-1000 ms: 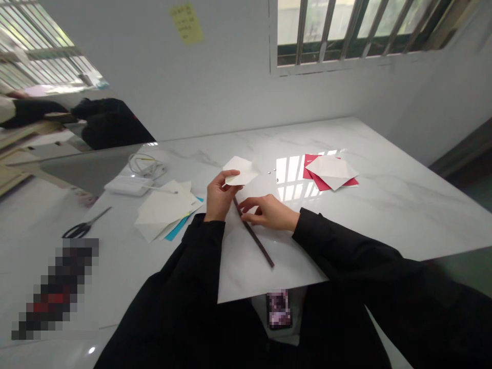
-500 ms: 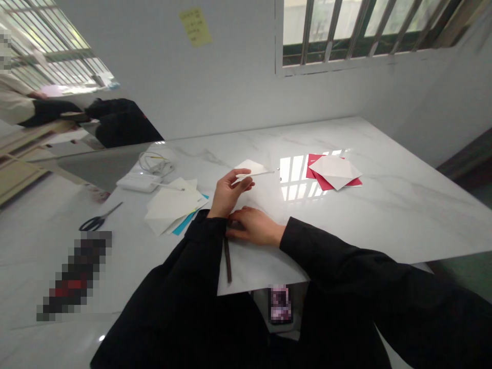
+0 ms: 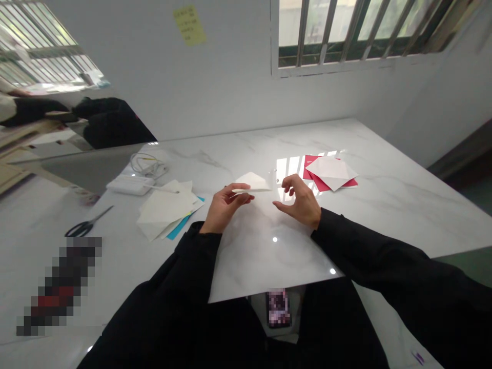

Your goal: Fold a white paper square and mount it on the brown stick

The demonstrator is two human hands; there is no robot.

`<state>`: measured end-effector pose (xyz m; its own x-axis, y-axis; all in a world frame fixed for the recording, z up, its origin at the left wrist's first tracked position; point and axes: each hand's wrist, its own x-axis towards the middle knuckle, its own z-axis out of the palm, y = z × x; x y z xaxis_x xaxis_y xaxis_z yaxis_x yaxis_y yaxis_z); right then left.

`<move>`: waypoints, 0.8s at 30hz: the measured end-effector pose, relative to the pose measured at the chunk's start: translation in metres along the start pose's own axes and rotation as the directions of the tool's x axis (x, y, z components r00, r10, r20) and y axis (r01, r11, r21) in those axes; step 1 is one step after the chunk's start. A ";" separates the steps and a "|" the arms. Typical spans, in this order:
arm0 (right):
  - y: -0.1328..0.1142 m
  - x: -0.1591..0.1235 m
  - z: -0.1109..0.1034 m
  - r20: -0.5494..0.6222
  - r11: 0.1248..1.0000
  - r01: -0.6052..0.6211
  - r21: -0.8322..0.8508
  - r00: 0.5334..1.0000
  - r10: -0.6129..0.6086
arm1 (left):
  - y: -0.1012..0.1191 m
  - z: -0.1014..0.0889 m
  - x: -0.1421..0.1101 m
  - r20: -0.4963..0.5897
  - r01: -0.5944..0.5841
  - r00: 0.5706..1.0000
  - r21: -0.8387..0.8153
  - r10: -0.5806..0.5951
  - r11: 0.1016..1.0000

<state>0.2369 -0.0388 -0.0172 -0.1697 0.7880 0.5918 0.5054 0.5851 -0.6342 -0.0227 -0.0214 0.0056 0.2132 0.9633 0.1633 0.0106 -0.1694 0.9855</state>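
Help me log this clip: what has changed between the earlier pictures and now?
The right hand has let go of the brown stick and moved right, open beside the folded white paper; the stick has gone from view. The left hand still holds the paper; the scissors and red papers stayed.

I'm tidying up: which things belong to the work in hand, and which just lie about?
Work in hand:
- white paper, held by the left hand

Apparently lying about, untouched:
- scissors
- white box
- paper pile at left
- red and white papers at right (perhaps spares)
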 end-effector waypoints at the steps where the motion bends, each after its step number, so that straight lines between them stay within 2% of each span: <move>1: 0.003 -0.001 -0.001 0.036 1.000 0.005 0.018 0.999 -0.006 | -0.001 0.000 -0.001 0.023 -0.003 1.000 0.003 0.003 1.000; 5: 0.002 -0.001 0.003 0.240 0.993 0.047 0.112 0.968 -0.073 | -0.001 0.002 -0.002 0.134 -0.021 0.991 0.064 0.013 0.998; 9: 0.000 0.001 0.007 0.251 0.991 0.055 0.123 0.964 -0.084 | 0.001 0.006 -0.005 0.270 -0.013 0.963 0.106 -0.016 0.994; 11: 0.002 0.003 0.007 0.239 0.993 0.032 0.115 0.969 -0.059 | 0.001 0.005 -0.007 0.259 -0.033 0.966 0.149 -0.007 0.988; 13: 0.005 0.004 0.006 0.252 0.995 -0.006 0.095 0.967 -0.018 | 0.001 0.002 -0.008 0.197 -0.076 0.980 0.238 0.028 0.968; 16: 0.010 0.004 0.005 0.300 0.998 -0.035 0.058 0.954 0.016 | 0.000 -0.004 -0.008 0.167 -0.177 0.979 0.430 0.114 0.885; 18: 0.011 0.004 0.006 0.340 0.999 -0.005 0.033 0.941 -0.006 | -0.001 -0.008 -0.009 0.233 -0.255 0.961 0.522 0.151 0.814; 21: 0.013 0.004 0.004 0.413 0.998 0.056 0.029 0.908 -0.063 | -0.002 -0.009 -0.012 0.352 -0.336 0.925 0.575 0.145 0.746; 24: 0.013 0.002 0.001 0.458 0.995 0.082 0.062 0.883 -0.102 | -0.002 -0.008 -0.015 0.389 -0.366 0.911 0.611 0.136 0.702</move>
<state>0.2424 -0.0290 -0.0245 -0.5885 0.7242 0.3594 0.4365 0.6588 -0.6127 -0.0342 -0.0338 0.0017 0.5754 0.7738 0.2649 0.5269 -0.5984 0.6036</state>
